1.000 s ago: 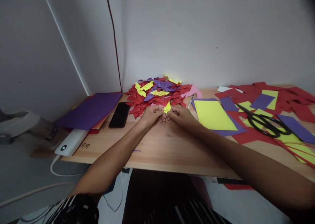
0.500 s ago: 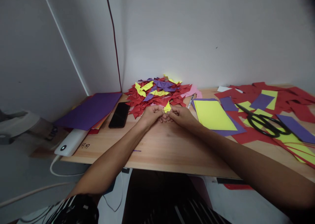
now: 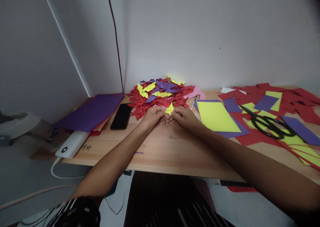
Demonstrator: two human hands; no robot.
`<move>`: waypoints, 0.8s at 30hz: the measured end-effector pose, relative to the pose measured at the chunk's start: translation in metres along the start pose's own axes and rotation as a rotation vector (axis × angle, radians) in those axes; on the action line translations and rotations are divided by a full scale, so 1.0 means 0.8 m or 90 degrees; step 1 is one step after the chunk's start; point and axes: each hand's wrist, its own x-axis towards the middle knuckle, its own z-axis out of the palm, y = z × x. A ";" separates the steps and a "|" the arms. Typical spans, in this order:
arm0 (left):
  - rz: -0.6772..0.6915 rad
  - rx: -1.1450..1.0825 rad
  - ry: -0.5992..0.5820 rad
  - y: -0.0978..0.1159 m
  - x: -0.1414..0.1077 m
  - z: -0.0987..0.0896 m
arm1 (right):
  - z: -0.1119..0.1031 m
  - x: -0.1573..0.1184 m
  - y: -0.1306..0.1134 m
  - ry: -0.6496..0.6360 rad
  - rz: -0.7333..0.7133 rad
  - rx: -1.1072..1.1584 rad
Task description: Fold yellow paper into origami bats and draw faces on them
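Between my two hands is a small folded yellow paper with a pointed tip sticking up. My left hand pinches its left side, fingers curled. On the right side, my right hand grips it between thumb and fingers. The lower part of the paper is hidden behind the fingertips. Just beyond the hands lies a heap of folded paper pieces in red, purple and yellow. A pen rests to the right of the heap.
Left on the wooden table are a black phone, purple sheets and a white power bank with a cable. To the right lie yellow sheets, black-handled scissors and red paper pieces. A wall stands behind.
The folded yellow paper has tilted slightly between my fingers and shows a little more of its surface. Both hands stay in nearly the same place.
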 end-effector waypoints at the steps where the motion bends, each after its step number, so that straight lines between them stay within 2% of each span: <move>1: 0.000 0.001 -0.001 0.000 0.000 0.000 | 0.000 0.000 0.001 0.001 0.003 0.002; 24: 0.007 -0.009 0.008 0.002 -0.001 0.004 | -0.001 0.000 0.003 -0.012 -0.019 0.029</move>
